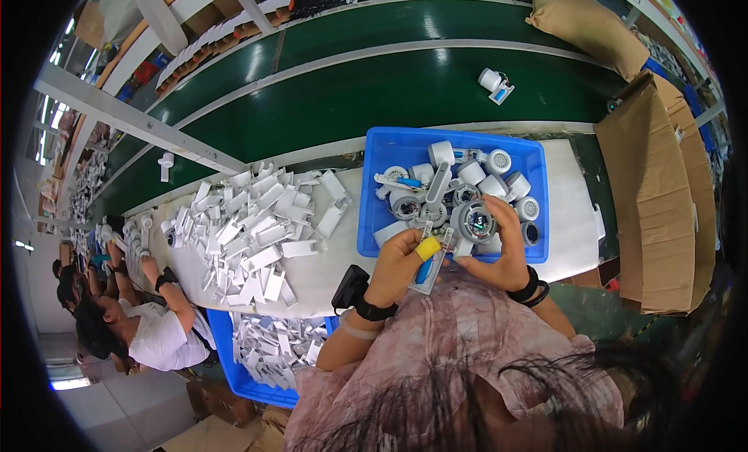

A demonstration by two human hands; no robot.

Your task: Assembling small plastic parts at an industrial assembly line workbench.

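Observation:
Both of my hands are over the near edge of a blue bin (375, 195), working on a part-built handheld fan. My left hand (396, 266), with yellow tape round one finger, grips its open white handle (421, 284), where a blue battery (425, 270) shows. My right hand (506, 257) has its fingers and thumb curled round the fan's round grey head (474, 221), whose open face shows wiring. Where head and handle meet is partly hidden by my fingers. Inside the bin lie several more white fan heads (499, 161) and a pale handle cover (439, 183).
A heap of white plastic shells (265, 226) covers the table to the left; more fill a lower blue bin (243, 380). Beyond runs a green conveyor (327, 90) carrying a fan piece (496, 86). An open cardboard box (650, 195) stands right. Co-workers (164, 335) sit left.

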